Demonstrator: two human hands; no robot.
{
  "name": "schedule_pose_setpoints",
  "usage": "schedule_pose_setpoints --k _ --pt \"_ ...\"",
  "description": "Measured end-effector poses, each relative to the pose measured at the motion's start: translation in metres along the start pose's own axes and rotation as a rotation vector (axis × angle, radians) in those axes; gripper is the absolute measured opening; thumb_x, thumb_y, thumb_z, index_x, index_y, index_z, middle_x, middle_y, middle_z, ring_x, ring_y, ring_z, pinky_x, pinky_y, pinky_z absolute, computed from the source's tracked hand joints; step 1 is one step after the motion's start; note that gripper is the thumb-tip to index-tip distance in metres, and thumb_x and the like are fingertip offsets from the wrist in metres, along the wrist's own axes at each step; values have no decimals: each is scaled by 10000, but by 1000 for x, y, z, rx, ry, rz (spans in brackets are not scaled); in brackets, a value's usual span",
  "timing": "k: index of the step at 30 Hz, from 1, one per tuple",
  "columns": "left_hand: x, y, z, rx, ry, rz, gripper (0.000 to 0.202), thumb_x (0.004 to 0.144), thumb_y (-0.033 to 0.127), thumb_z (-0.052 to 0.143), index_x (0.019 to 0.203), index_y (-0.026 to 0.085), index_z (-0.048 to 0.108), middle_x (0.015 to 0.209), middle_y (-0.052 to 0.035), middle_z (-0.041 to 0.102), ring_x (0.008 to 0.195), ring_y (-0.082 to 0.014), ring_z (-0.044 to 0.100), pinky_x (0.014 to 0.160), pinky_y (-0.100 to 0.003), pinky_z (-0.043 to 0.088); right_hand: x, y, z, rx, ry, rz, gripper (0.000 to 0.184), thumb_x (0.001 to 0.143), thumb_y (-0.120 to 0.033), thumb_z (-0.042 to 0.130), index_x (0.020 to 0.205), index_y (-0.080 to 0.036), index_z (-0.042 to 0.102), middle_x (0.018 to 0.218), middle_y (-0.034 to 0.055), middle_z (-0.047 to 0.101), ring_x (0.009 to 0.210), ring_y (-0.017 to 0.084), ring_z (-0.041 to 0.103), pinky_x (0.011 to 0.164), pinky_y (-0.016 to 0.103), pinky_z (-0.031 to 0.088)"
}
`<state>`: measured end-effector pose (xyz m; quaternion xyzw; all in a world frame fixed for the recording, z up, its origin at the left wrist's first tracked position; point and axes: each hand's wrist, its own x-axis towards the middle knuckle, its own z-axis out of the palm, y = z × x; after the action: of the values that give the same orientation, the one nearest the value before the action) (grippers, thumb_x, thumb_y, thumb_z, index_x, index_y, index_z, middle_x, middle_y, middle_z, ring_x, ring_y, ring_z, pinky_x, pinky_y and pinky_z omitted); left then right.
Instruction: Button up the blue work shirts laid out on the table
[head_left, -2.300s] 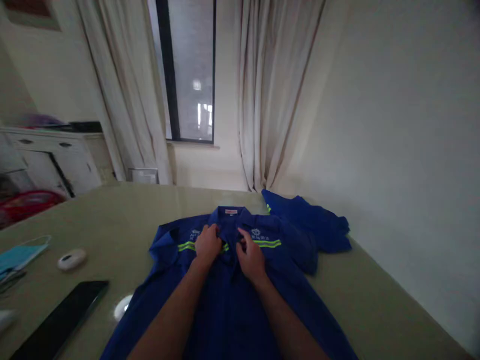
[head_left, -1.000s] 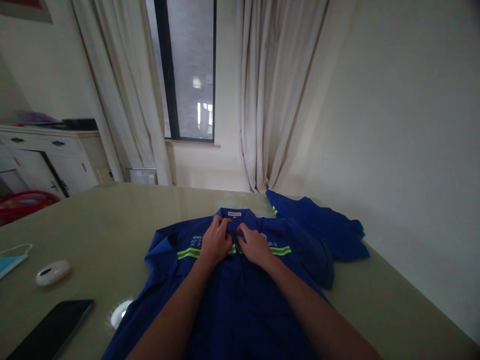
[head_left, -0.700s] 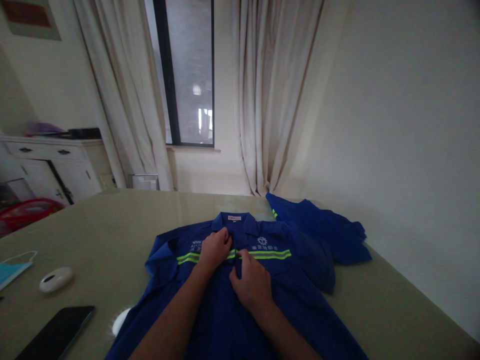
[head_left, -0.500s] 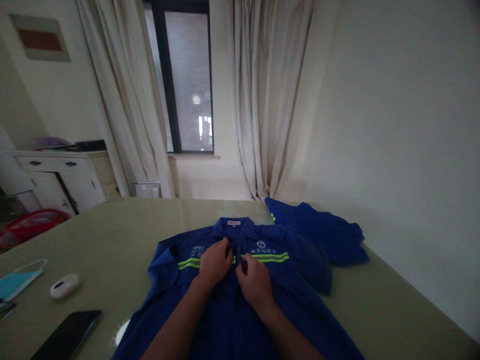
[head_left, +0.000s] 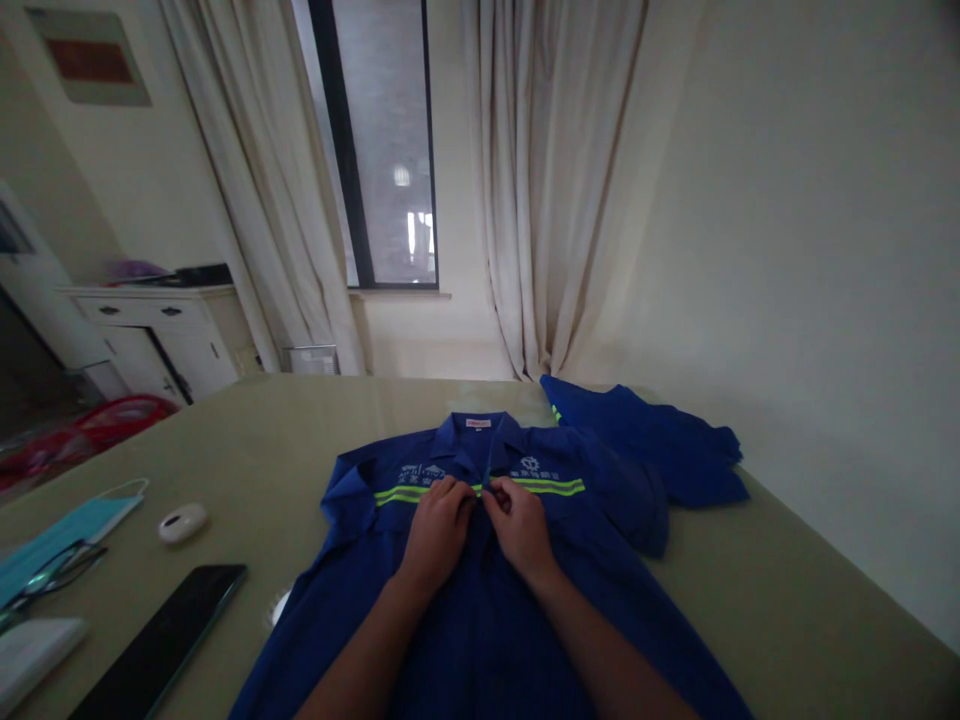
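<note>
Both left hand and right hand pinch shirt

The blue work shirt lay flat and front-up in the lower middle of the frame. Its collar pointed toward the top, a neon-yellow stripe crossed its chest below white logos, and its short sleeves were spread sideways.

A shirt is spread on the counter, with its collar turned away. The left hand and right hand are set side by side on its chest. A second garment is laid behind it, to the right. A phone is laid to its left, with an oval device and a mask beyond.
</note>
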<state>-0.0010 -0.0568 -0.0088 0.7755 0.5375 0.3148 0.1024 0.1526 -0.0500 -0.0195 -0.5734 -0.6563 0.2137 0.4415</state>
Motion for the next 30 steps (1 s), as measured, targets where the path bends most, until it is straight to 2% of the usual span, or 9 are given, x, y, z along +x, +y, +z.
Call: schedule_pose_setpoints --k 5,13,17,20,25,30 --pt "1 0 1 -28 -19 -19 203 980 148 491 961 230 676 961 -37 693 948 -199 644 876 -309 489 -1 -2 0 -27 -65 -34 177 876 -210 598 959 -192 753 788 33 756 695 182 676 636 243 447" --pt "5 3 4 53 -52 -64 188 991 152 497 952 227 665 969 -35 690 943 -195 645 859 -295 472 -4 -14 -3 -282 -105 14 232 873 -176 594 1023 -225 764 829 31 776 744 187 698 682 247 421" --pt "4 10 2 102 -66 -45 200 1011 160 471 997 238 655 1012 -36 673 962 -192 636 834 -282 467 -5 -18 -4 -360 -126 -12 239 884 -146 556 965 -227 766 865 41 783 788 194 714 679 251 408" --pt "4 12 2 125 -81 -43 206 1013 159 465 1019 244 652 1018 -37 666 960 -190 634 843 -278 466 -4 -16 -5 -346 -134 -12 241 870 -135 557 906 -235 773 831 34 782 786 192 719 677 248 409" --pt "5 10 4 101 -83 -59 187 1010 177 487 1003 244 661 998 -32 687 957 -188 653 842 -271 467 -2 -10 -4 -230 -54 33 170 879 -205 599 916 -223 764 754 21 754 708 181 702 646 244 418" --pt "6 6 5 45 -67 -47 182 1006 174 508 1011 243 677 996 -19 710 946 -182 673 834 -267 466 -3 -8 -3 -227 -2 36 130 875 -217 612 932 -223 729 652 -14 688 615 171 653 600 245 380"
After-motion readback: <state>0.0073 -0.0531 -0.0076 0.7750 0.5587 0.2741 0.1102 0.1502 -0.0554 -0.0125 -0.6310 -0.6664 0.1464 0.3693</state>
